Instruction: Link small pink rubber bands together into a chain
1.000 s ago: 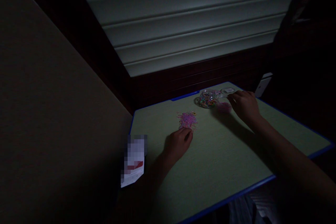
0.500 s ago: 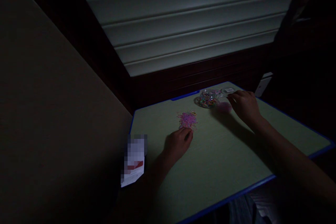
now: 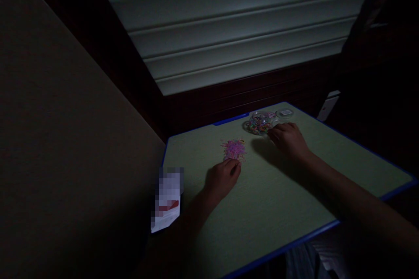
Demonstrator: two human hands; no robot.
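Note:
A loose pile of tiny pink and purple bands (image 3: 234,148), with a few yellowish ones, lies on the pale green tabletop (image 3: 262,196). At its near edge rests my left hand (image 3: 223,178), fingers curled and pressed together; anything in them is too small to make out. My right hand (image 3: 290,138) hovers over the table right of the pile, its fingertips closed together. Whether they pinch something is too dark to tell. Just beyond those fingertips stands a clear round container (image 3: 258,123) of multicoloured bands, partly covered by the hand.
A clear lid with a white label (image 3: 285,113) lies behind my right hand. Blue edging (image 3: 281,254) borders the table. Left of it is a white and red item (image 3: 168,218), partly blurred out. A white-slatted dark panel (image 3: 242,30) rises behind.
My right hand has moved left and slightly lower, from beside the lid towards the pile. The pink blur below its fingers is no longer visible. My left hand stays put.

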